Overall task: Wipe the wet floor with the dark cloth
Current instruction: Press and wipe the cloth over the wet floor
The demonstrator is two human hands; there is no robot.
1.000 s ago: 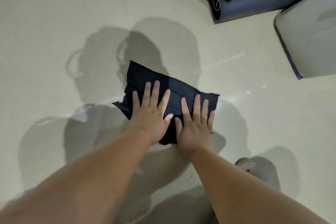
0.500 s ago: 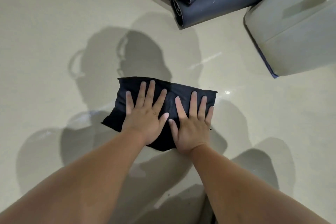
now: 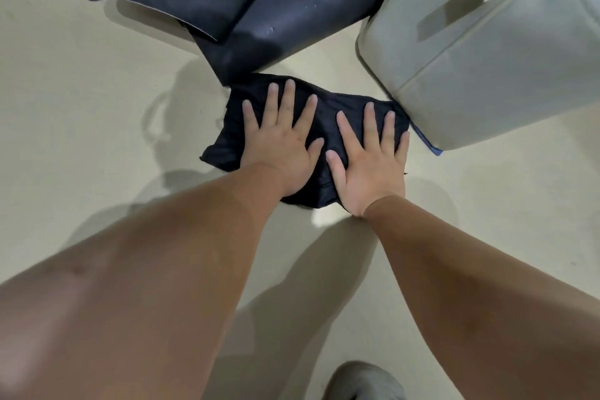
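The dark cloth (image 3: 328, 114) lies bunched on the pale beige floor (image 3: 81, 127) in the middle of the view. My left hand (image 3: 279, 140) presses flat on its left half with fingers spread. Beside it, thumbs nearly touching, my right hand (image 3: 370, 156) presses flat on the right half. The cloth's far edge touches the dark mat, and its right corner reaches the grey container's base. Much of the cloth is hidden under my palms.
A folded dark blue mat (image 3: 259, 0) lies on the floor just beyond the cloth. A large grey container (image 3: 487, 52) stands at the upper right. A grey shoe (image 3: 363, 380) shows at the bottom edge. Open floor stretches to the left and right.
Both hands have pushed the cloth forward across the floor, from open floor up to the dark mat and the grey container. The cloth has bunched narrower.
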